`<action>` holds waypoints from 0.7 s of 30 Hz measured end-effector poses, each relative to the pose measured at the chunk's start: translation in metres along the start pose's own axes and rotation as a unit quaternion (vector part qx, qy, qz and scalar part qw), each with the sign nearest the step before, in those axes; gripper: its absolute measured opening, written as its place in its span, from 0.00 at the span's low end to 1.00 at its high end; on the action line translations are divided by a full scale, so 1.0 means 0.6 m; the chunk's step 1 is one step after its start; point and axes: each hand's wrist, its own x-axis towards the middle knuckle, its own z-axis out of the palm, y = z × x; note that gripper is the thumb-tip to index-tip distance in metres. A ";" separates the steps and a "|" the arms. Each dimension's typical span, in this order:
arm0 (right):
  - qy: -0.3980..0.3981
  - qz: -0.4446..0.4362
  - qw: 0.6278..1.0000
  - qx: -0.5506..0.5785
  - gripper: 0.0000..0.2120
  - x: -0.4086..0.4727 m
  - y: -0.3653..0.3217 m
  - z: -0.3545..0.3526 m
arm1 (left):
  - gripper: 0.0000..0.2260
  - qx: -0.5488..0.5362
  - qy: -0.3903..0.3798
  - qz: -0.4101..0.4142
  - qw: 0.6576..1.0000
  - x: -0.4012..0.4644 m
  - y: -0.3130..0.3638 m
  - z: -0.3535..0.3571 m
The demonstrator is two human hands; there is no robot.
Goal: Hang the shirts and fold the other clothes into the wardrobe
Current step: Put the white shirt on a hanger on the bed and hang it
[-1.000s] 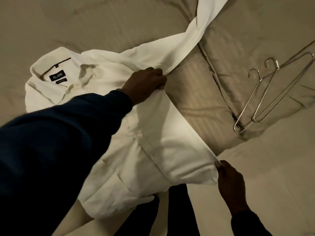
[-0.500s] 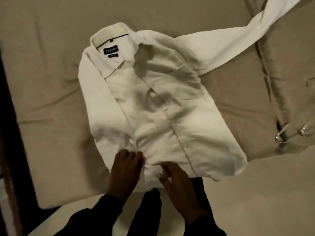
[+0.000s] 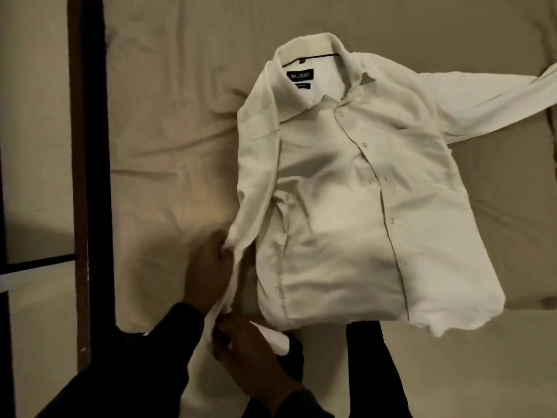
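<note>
White shirt spread on beige bed.

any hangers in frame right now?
No: only the white shirt lying on the beige bed sheet and both hands at its sleeve show; no hanger appears.

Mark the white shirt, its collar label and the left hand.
white shirt (image 3: pixel 346 224): head view, on the front panel.
collar label (image 3: pixel 299 75): head view, on the dark patch inside the collar.
left hand (image 3: pixel 208 268): head view, on the back of the hand.
</note>
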 end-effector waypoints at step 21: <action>0.467 0.133 0.874 -0.025 0.12 0.068 0.031 -0.068 | 0.24 -0.416 0.001 -0.145 0.898 0.058 0.128 0.081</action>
